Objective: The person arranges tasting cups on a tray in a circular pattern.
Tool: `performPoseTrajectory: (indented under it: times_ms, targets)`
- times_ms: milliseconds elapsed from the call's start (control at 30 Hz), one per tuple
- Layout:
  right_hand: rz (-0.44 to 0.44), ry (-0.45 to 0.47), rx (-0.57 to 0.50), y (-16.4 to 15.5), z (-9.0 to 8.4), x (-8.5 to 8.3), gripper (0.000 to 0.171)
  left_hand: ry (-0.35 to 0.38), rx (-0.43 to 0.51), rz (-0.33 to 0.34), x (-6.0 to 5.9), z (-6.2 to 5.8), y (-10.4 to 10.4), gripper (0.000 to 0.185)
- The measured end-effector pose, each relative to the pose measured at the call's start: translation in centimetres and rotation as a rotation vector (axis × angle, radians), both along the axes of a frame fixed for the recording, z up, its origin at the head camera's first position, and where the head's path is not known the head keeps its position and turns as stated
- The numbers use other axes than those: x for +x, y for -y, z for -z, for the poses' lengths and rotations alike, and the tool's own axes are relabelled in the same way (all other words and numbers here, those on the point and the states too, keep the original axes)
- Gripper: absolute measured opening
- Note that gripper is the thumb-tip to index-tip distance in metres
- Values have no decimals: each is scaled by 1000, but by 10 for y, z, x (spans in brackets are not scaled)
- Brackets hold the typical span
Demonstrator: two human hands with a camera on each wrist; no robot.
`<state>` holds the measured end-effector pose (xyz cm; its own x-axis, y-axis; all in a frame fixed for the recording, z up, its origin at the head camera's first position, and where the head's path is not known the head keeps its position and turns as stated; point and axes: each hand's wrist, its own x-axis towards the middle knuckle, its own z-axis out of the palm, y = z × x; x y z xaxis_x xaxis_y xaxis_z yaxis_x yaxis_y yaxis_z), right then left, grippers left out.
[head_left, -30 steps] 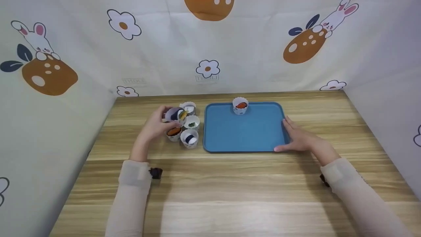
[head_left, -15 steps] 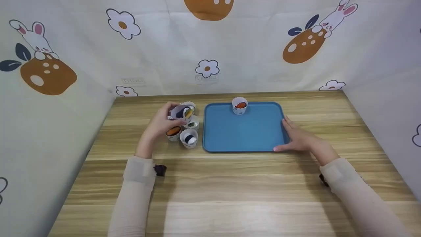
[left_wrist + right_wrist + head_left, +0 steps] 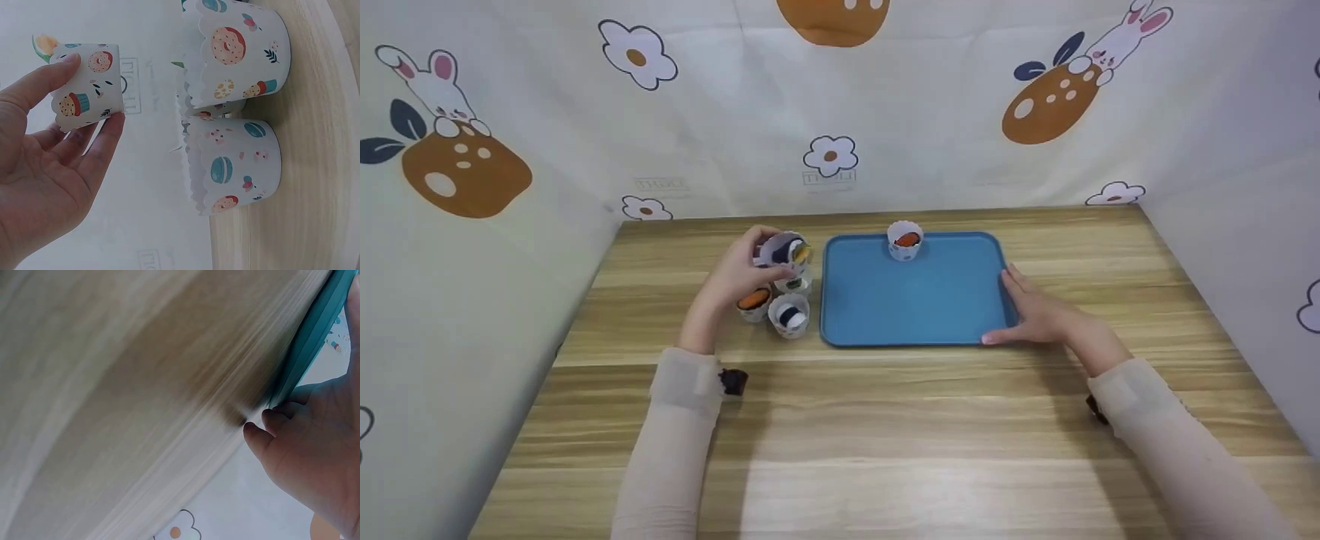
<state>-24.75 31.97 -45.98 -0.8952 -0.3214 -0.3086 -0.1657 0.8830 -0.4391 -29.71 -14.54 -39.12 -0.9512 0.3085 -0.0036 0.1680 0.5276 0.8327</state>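
In the head view my left hand (image 3: 739,271) grips a patterned paper baking cup (image 3: 777,256) above the group of cups at the left. Inside it is something dark, white and yellow. The left wrist view shows thumb and fingers around this cup (image 3: 93,87), off the table and apart from the standing cups (image 3: 242,163). My right hand (image 3: 1041,315) lies against the right side of the blue tray (image 3: 915,296), fingers along its edge and thumb at the near corner. Another baking cup (image 3: 905,247) with a red-orange piece stands at the tray's far edge.
Left of the tray stand a cup with an orange piece (image 3: 754,301) and a cup with a white, dark-banded piece (image 3: 790,318). A further cup (image 3: 795,285) is partly hidden under the held one. Behind the wooden table (image 3: 885,420) hangs a printed curtain (image 3: 945,127).
My left hand has carried the held cup a little to the right, over the rear cups. The right hand and the tray have stayed in place.
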Motion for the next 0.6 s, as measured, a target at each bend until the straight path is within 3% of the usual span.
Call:
performPoseTrajectory:
  times_ms: [600]
  targets:
    - [-8,-22,9,2,0,0,130,-20,23,52,-4,-1,-20,62]
